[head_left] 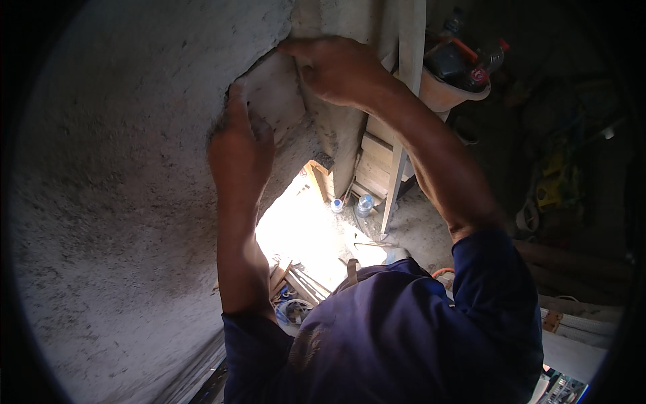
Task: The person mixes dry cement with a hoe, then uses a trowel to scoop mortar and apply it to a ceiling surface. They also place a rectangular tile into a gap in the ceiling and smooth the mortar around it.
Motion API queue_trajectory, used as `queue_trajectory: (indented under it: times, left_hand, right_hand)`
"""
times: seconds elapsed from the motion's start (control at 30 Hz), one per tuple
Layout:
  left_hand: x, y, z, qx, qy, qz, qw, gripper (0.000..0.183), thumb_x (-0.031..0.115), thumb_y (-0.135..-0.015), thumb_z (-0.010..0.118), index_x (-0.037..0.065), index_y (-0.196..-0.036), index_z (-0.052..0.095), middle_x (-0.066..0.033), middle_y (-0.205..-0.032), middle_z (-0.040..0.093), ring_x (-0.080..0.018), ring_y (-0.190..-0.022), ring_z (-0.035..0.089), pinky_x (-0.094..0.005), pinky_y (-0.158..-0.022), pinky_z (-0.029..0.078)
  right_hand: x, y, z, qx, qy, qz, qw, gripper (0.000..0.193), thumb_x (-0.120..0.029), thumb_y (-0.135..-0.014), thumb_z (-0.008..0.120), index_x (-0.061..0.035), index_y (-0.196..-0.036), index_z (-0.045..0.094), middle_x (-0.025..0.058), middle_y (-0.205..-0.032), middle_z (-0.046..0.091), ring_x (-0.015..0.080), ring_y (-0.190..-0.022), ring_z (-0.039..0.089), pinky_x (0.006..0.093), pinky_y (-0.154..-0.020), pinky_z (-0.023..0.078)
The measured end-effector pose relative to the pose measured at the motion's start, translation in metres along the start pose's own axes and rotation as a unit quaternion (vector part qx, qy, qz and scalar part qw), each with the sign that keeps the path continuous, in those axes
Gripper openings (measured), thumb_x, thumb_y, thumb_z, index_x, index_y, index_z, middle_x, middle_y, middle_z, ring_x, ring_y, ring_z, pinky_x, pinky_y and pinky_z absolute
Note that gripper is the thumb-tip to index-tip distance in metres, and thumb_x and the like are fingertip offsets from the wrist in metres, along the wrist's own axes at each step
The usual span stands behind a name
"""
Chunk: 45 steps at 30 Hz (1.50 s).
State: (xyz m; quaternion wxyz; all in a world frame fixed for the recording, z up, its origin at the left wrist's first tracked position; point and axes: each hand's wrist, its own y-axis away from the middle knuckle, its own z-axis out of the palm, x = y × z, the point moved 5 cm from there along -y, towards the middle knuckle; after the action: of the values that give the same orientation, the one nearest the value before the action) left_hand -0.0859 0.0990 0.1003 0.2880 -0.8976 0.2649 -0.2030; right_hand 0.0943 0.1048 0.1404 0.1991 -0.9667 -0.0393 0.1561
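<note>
Both arms reach up to the rough grey plastered wall (134, 168). Between my hands is a pale, flat, roughly square piece (272, 94), like a tile or slab, set against the wall; its exact kind I cannot make out. My left hand (240, 131) grips its left edge, fingers partly hidden. At its upper right edge my right hand (333, 71) is curled, with a finger along the top corner. A dark gap runs along the piece's upper left edge, next to the plaster.
Right of the wall stands a wooden ladder or frame (404, 87). Behind it a bucket (447, 97) holds bottles and tools. Below, bright light falls through an opening (299, 222). Plastic bottles (365, 205) stand on the floor, and wood scraps (296, 283) lie lower left.
</note>
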Motion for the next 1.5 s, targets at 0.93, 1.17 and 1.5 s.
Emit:
queue_trajectory:
  times: [0.93,1.17,1.5]
  left_hand:
    - [0.002,-0.002,-0.001,-0.04,0.002,-0.051,0.998,0.057,0.005,-0.091,0.056,0.004,-0.146,0.042,-0.0188,-0.091,0.07,-0.0191,-0.067,0.07,-0.0359,-0.062,0.059]
    - [-0.028,0.0,-0.001,-0.045,-0.033,-0.038,0.998,0.054,0.012,-0.092,0.062,0.006,-0.144,0.047,-0.0051,-0.067,0.064,-0.0092,-0.058,0.062,-0.0288,-0.059,0.055]
    - [0.034,-0.003,-0.005,-0.068,0.013,-0.184,0.98,0.065,0.007,-0.09,0.06,0.004,-0.151,0.039,-0.0047,-0.068,0.064,-0.006,-0.058,0.06,-0.0235,-0.053,0.051]
  right_hand:
    - [0.004,0.0,0.006,0.018,0.004,-0.035,0.999,0.053,-0.007,-0.086,0.057,-0.022,-0.137,0.058,0.0115,-0.107,0.072,0.029,-0.102,0.07,0.0442,-0.083,0.057]
    - [0.001,-0.005,0.0,0.047,-0.043,-0.086,0.994,0.018,-0.011,-0.082,0.061,0.0007,-0.089,0.073,0.0184,-0.09,0.073,0.0335,-0.087,0.072,0.0425,-0.07,0.057]
    - [0.015,0.004,-0.002,0.094,-0.093,-0.16,0.978,0.017,-0.014,-0.08,0.061,-0.0042,-0.083,0.075,0.0154,-0.088,0.074,0.0292,-0.085,0.073,0.0422,-0.068,0.057]
